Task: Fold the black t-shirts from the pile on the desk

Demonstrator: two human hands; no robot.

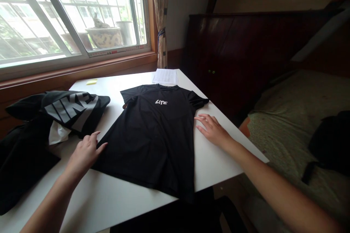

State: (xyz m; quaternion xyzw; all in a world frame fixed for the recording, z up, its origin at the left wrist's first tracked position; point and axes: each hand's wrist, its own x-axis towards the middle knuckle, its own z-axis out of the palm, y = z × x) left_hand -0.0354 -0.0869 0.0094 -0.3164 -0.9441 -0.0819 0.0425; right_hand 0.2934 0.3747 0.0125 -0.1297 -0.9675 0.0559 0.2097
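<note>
A black T-shirt point(153, 134) with white lettering on its chest lies spread on the white table point(218, 164), collar toward the far end. Its lower hem reaches the near table edge, and a few soft creases run down the front. At the shirt's left side is my left hand point(87, 147), its fingers apart and the thumb by the fabric edge. My right hand point(210, 128) rests near the right side seam below the sleeve, fingers spread, fingertips at or just beside the cloth. Neither hand grips anything visible.
A heap of black clothing point(90, 109) with large grey letters lies on the left of the table. Papers point(165, 76) and a yellow note pad point(92, 82) sit at the far end. A bed point(290, 109) with a black bag point(332, 142) stands right; a window is behind.
</note>
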